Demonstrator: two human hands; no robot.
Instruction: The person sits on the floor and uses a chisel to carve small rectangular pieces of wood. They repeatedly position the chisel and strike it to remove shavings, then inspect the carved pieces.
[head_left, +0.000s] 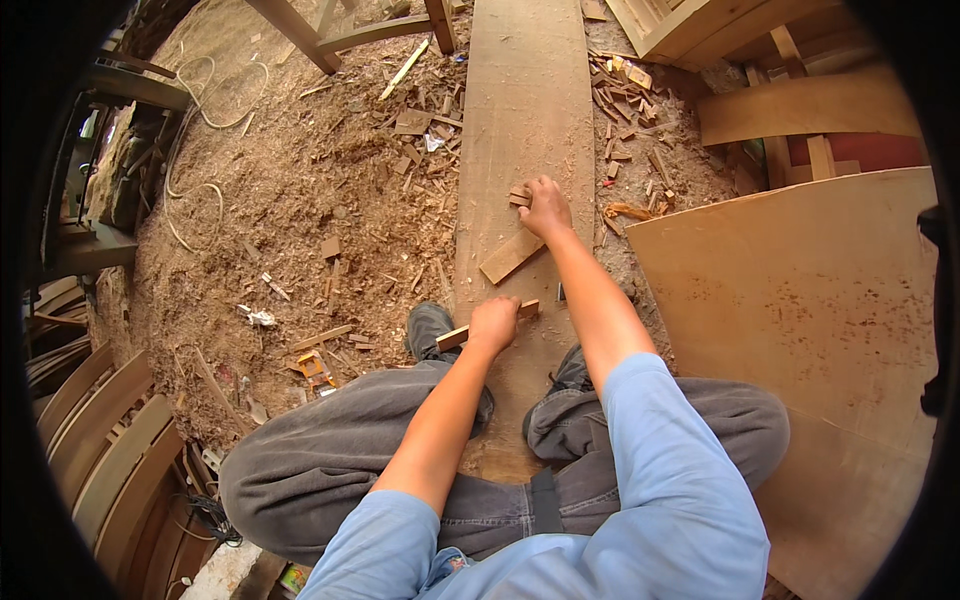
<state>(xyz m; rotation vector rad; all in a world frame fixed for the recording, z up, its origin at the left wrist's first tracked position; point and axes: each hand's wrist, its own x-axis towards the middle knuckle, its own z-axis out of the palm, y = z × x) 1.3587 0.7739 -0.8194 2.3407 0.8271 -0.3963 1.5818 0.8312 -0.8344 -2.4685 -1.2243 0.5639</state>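
A long, wide wooden plank runs away from me between my feet, dusted with shavings. Close to my shoes, my left hand is closed round a narrow wooden strip, whose two ends stick out on either side of the fist. Farther up the plank, my right hand grips a small wooden block at its fingertips; part of the block is hidden by the fingers. A short flat board lies slantwise on the plank, its far end passing beneath my right wrist.
Sawdust and offcuts cover the ground on both sides. A large stained plywood sheet leans at the right, below wooden furniture frames. Curved slats are stacked at lower left, and a pale cord trails at upper left.
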